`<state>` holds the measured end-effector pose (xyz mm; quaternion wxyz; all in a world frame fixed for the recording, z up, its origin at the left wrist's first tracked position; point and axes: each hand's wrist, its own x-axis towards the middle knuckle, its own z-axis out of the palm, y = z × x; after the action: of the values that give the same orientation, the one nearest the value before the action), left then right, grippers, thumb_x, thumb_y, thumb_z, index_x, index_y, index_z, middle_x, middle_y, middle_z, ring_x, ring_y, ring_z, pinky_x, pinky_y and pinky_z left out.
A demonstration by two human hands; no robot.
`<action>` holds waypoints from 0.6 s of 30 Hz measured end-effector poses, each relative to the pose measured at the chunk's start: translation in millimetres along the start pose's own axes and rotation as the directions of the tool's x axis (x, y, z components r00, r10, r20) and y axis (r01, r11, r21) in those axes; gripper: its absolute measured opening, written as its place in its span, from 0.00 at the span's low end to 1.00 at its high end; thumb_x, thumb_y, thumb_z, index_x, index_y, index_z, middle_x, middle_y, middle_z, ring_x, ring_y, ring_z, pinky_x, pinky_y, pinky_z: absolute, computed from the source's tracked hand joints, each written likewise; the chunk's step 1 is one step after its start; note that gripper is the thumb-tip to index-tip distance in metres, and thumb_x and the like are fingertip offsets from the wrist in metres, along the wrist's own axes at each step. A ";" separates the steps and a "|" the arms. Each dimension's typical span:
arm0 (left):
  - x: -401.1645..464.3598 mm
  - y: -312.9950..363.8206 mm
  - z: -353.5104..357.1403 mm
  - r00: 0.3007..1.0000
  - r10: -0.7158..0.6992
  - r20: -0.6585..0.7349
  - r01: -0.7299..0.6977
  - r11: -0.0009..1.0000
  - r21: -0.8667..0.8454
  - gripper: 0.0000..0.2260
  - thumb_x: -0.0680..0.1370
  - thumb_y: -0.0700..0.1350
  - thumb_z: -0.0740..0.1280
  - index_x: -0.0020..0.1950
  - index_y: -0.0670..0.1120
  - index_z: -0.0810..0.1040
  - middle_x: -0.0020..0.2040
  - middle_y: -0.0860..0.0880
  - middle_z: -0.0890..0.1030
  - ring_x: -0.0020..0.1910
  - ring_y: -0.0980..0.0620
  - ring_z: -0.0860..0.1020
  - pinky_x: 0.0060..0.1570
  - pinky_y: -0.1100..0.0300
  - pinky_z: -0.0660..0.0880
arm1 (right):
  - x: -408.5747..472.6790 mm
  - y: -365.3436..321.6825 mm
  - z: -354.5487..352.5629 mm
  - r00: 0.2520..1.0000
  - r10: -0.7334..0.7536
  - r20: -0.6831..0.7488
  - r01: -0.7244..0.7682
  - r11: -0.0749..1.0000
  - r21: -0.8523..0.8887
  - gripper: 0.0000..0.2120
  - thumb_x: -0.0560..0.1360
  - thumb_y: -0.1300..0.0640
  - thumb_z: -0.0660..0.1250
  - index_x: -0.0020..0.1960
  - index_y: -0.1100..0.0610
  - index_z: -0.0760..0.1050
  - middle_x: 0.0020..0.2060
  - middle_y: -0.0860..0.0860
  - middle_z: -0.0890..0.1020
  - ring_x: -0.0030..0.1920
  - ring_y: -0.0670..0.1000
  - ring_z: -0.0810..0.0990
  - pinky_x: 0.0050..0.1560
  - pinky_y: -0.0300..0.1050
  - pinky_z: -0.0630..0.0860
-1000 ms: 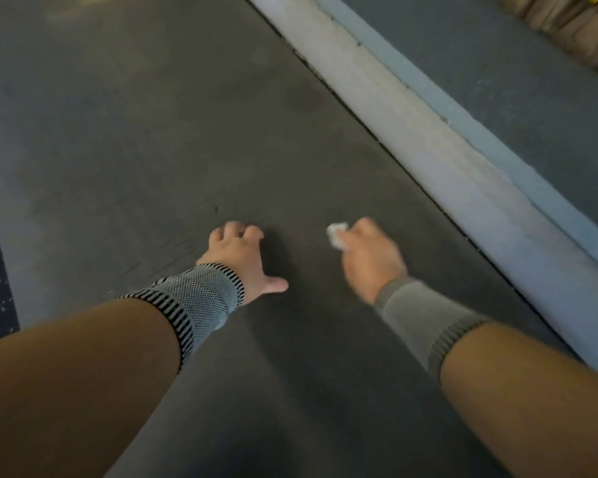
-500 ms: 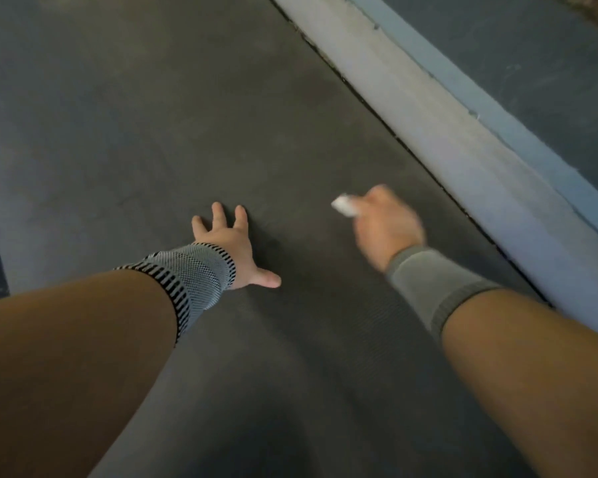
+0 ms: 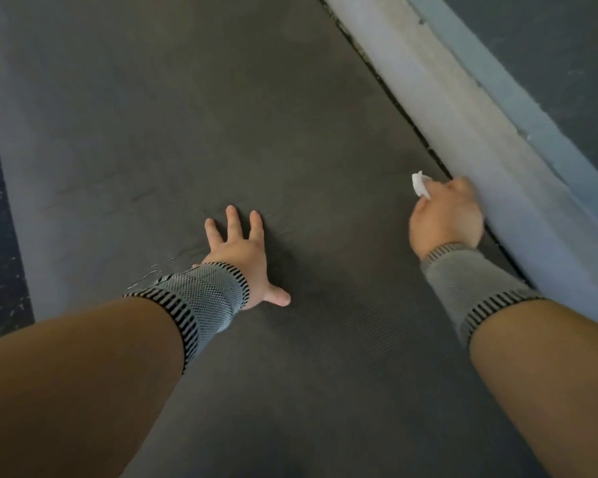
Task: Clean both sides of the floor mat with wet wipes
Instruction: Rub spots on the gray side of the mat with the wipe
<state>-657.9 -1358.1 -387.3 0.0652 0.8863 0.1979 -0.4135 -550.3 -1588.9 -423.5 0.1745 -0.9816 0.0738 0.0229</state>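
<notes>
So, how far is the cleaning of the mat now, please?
Done: no cleaned patch can be told apart from the rest on the dark floor mat. In hand: the right hand holds a white wet wipe at the mat's right edge, beside the pale ledge, while the left hand presses flat on the mat. Left: the top side is not shown as finished, and the underside is not turned up yet.

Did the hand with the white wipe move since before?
Yes. The right hand holding the wet wipe has slid right across the floor mat, ending beside the pale ledge.
</notes>
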 end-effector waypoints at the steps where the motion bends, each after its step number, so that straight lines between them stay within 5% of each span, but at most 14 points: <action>1: -0.6 -0.1 -0.8 1.000 -0.001 0.002 0.001 1.000 -0.003 0.65 0.61 0.65 0.77 0.75 0.51 0.28 0.75 0.46 0.27 0.74 0.34 0.32 0.70 0.34 0.58 | -11.1 -13.7 4.3 0.995 -0.094 0.037 0.094 0.996 -0.006 0.17 0.75 0.61 0.57 0.62 0.55 0.75 0.56 0.59 0.74 0.51 0.60 0.74 0.43 0.44 0.62; 4: -3.4 1.6 -1.9 0.999 -0.019 0.031 0.019 1.000 -0.019 0.65 0.62 0.64 0.77 0.75 0.52 0.27 0.75 0.47 0.26 0.74 0.35 0.31 0.70 0.33 0.59 | -36.3 -23.0 12.4 0.876 -0.431 0.214 0.448 0.894 -0.033 0.14 0.77 0.57 0.57 0.61 0.54 0.75 0.51 0.56 0.75 0.45 0.58 0.74 0.40 0.44 0.64; 6: -2.1 1.6 -0.5 0.999 -0.031 0.030 0.031 0.999 -0.010 0.65 0.62 0.64 0.77 0.75 0.53 0.27 0.74 0.48 0.26 0.74 0.36 0.31 0.69 0.33 0.59 | -11.8 -6.4 3.5 0.949 -0.291 0.123 0.299 0.953 -0.044 0.14 0.78 0.54 0.57 0.60 0.53 0.76 0.49 0.55 0.74 0.42 0.56 0.72 0.40 0.43 0.61; 8: -0.6 1.2 -1.6 0.999 -0.032 0.027 0.032 0.999 -0.005 0.65 0.62 0.64 0.77 0.75 0.54 0.27 0.74 0.49 0.26 0.74 0.36 0.31 0.69 0.33 0.59 | 10.8 4.0 -2.5 0.999 0.042 0.012 -0.042 0.998 -0.055 0.13 0.79 0.55 0.59 0.59 0.55 0.77 0.52 0.57 0.75 0.42 0.57 0.74 0.40 0.44 0.62; 10: -2.9 1.8 -1.6 0.999 -0.028 0.042 0.028 1.000 -0.010 0.65 0.62 0.65 0.77 0.75 0.53 0.27 0.74 0.48 0.26 0.74 0.36 0.31 0.69 0.33 0.59 | -4.2 -19.4 -3.5 0.995 0.093 0.047 -0.092 0.995 -0.033 0.10 0.78 0.57 0.59 0.56 0.57 0.76 0.50 0.58 0.76 0.45 0.59 0.77 0.39 0.44 0.64; 12: -3.4 0.5 -0.9 0.999 -0.017 0.037 0.017 1.000 -0.004 0.64 0.62 0.65 0.77 0.75 0.53 0.27 0.74 0.47 0.26 0.74 0.35 0.32 0.69 0.33 0.60 | -49.5 -54.4 6.2 0.933 -0.315 0.174 0.311 0.949 0.053 0.09 0.75 0.60 0.60 0.54 0.56 0.75 0.45 0.56 0.73 0.42 0.56 0.76 0.38 0.47 0.69; 13: -3.7 0.7 -1.5 0.999 -0.010 0.031 0.010 1.000 -0.005 0.64 0.62 0.64 0.77 0.75 0.52 0.27 0.75 0.47 0.26 0.74 0.35 0.32 0.69 0.34 0.60 | -72.9 -62.5 9.4 0.807 -0.517 0.286 0.513 0.853 0.094 0.11 0.74 0.61 0.61 0.55 0.54 0.75 0.44 0.54 0.71 0.39 0.52 0.72 0.40 0.47 0.72; 14: -4.2 1.2 -2.1 1.000 -0.001 0.028 0.001 1.000 -0.009 0.64 0.63 0.64 0.77 0.75 0.52 0.28 0.75 0.46 0.26 0.74 0.34 0.31 0.69 0.34 0.60 | -79.9 -60.3 12.2 0.705 -0.621 0.344 0.623 0.773 0.120 0.13 0.74 0.61 0.61 0.57 0.52 0.75 0.44 0.53 0.71 0.38 0.51 0.70 0.40 0.46 0.73; 15: -4.3 1.7 -2.6 1.000 0.007 0.029 -0.007 1.000 -0.014 0.64 0.63 0.64 0.77 0.75 0.52 0.28 0.74 0.46 0.26 0.74 0.34 0.31 0.69 0.34 0.60 | -69.5 -52.8 10.6 0.691 -0.637 0.342 0.645 0.757 0.106 0.14 0.75 0.60 0.61 0.59 0.50 0.76 0.45 0.53 0.72 0.39 0.53 0.70 0.39 0.46 0.71; 16: -4.5 1.6 -3.0 0.999 0.010 0.033 -0.009 1.000 -0.020 0.64 0.63 0.64 0.77 0.75 0.51 0.28 0.74 0.46 0.26 0.74 0.34 0.31 0.69 0.34 0.60 | -52.3 -43.0 7.7 0.762 -0.574 0.298 0.589 0.807 0.048 0.15 0.76 0.59 0.60 0.60 0.50 0.76 0.47 0.54 0.73 0.40 0.55 0.72 0.39 0.47 0.69; 18: -4.9 1.5 -4.5 0.999 0.006 0.049 -0.004 1.000 -0.024 0.64 0.63 0.63 0.77 0.75 0.51 0.27 0.74 0.46 0.25 0.73 0.34 0.31 0.69 0.34 0.60 | -16.7 -17.1 -2.3 0.969 -0.229 0.093 0.233 0.972 -0.035 0.15 0.77 0.58 0.60 0.60 0.53 0.78 0.50 0.57 0.75 0.45 0.60 0.75 0.42 0.47 0.68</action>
<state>-656.9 -1359.7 -380.8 0.0818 0.8756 0.1990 -0.4325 -564.2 -1571.5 -414.3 0.1569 -0.9852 -0.0492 0.0474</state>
